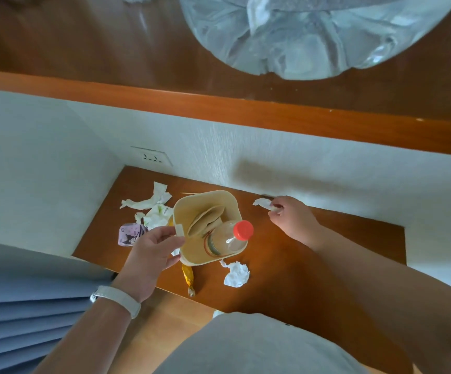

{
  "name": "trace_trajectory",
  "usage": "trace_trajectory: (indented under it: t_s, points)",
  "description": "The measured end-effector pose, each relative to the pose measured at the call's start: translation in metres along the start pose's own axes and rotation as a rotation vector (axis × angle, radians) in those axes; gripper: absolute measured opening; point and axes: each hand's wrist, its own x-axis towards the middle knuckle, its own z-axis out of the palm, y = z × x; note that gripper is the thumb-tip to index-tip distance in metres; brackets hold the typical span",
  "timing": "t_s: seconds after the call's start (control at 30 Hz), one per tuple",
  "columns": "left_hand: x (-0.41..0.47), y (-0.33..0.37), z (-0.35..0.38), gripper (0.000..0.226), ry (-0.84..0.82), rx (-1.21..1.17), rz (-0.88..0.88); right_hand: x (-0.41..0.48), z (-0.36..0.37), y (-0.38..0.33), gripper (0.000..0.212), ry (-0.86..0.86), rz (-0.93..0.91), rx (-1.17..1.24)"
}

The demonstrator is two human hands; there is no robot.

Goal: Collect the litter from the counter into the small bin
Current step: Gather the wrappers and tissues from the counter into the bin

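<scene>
A wristband [116, 296] circles the left wrist. The left hand [148, 255] grips the bin [202, 193] at its 8 o'clock side, thumb on the rim and fingers curled against the wall. The bin sits mid-counter [327, 252] and holds a red-capped bottle [227, 238] leaning toward 4 o'clock, beside tan discs.

At the bin's 6 o'clock, just beside it, lie a gold wrapper [188, 276] and a paper ball [236, 273]. At 9 o'clock is a purple packet [129, 234]; at 10 o'clock, loose tissues [151, 202].

At 2 o'clock, by the wall, the right hand [294, 220] pinches a tissue scrap [263, 203] with narrowed fingertips. Farther off, a socket [151, 157] is at 11 o'clock, then a shelf [219, 103] carrying a plastic bag [313, 36] at 1 o'clock.
</scene>
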Motion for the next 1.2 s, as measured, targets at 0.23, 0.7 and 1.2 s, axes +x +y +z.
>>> trace_trajectory:
  t_s: [0.23,0.7,1.2]
  points:
    - [-0.005,-0.003,-0.005,0.031,-0.012,0.014,0.02,-0.02,-0.051,-0.085,0.02,0.027,-0.167,0.191]
    - [-0.009,-0.001,-0.013,0.025,-0.014,-0.017,0.055,-0.033,-0.063,-0.143,0.034,-0.186,-0.285,0.101]
    - [0.002,-0.01,-0.033,0.022,0.012,-0.01,0.021,0.0,-0.01,-0.059,0.028,-0.109,-0.077,-0.096]
